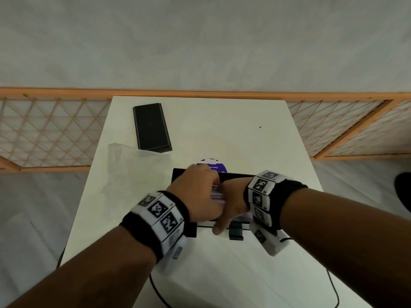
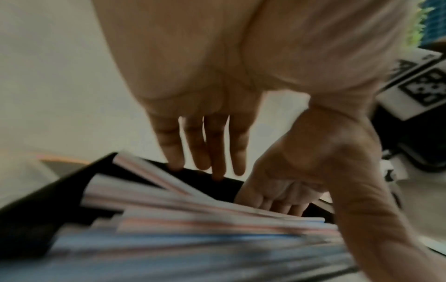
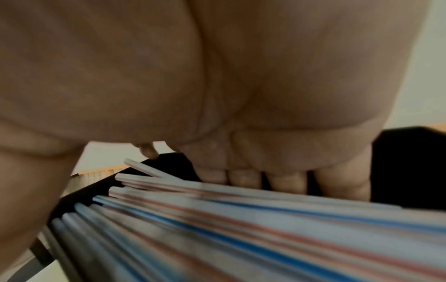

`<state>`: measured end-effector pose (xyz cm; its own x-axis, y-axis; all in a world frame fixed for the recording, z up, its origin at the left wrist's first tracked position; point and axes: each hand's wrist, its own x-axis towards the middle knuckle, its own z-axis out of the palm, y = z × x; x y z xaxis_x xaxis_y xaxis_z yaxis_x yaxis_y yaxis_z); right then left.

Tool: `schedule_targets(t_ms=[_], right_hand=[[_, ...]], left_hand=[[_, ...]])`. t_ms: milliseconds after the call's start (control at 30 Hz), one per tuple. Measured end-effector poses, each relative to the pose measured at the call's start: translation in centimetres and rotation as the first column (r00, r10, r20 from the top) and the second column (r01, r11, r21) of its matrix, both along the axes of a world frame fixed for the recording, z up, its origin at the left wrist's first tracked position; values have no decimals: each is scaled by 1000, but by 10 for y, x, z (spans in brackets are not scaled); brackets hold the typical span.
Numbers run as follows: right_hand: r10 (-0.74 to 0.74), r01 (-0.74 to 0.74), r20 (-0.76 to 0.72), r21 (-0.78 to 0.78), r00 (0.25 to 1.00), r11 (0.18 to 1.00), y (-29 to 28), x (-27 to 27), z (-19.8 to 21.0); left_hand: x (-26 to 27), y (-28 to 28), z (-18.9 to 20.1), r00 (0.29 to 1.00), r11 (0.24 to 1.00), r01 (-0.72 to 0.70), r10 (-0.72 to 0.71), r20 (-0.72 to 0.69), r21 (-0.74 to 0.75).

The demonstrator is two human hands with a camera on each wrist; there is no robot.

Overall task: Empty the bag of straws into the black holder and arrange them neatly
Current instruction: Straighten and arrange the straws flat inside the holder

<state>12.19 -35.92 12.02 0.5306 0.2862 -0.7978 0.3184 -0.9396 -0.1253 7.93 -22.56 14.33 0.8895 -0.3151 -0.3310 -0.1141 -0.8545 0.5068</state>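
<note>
The black holder (image 1: 240, 176) stands on the white table (image 1: 244, 134), mostly covered by both hands. Several red- and blue-striped straws (image 1: 216, 195) lie lengthwise in it, a few crooked at the far end (image 2: 149, 171). My left hand (image 1: 200, 190) hovers over the holder's left part; its fingers (image 2: 176, 152) are straight, with the tips on the far rim. My right hand (image 1: 233, 203) is over the right part, thumb pointing toward me, fingers (image 3: 277, 181) reaching down behind the straw pile (image 3: 241, 219) and pressing against it.
A black lid (image 1: 151, 126) lies at the back left of the table. The clear plastic bag (image 1: 124, 165) lies near the left edge. A purple round label (image 1: 216, 165) shows just behind the holder. Cables (image 1: 160, 294) run over the near side. A wooden lattice screen (image 1: 44, 134) stands behind.
</note>
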Motion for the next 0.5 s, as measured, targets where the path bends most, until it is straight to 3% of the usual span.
schedule_targets(t_ms=[100, 167, 300, 500], right_hand=[[50, -50, -6, -59, 999, 997, -7, -1, 0], [65, -64, 7, -72, 998, 995, -10, -3, -1], [97, -91, 74, -81, 993, 993, -23, -14, -3], [-17, 7, 189, 49, 982, 999, -31, -28, -20]], left_hand=[[14, -18, -3, 960, 924, 243, -186, -209, 294], [21, -25, -13, 938, 875, 312, -222, -265, 371], [23, -30, -33, 918, 847, 350, -225, -326, 400], [10, -16, -43, 938, 869, 319, -233, -256, 377]])
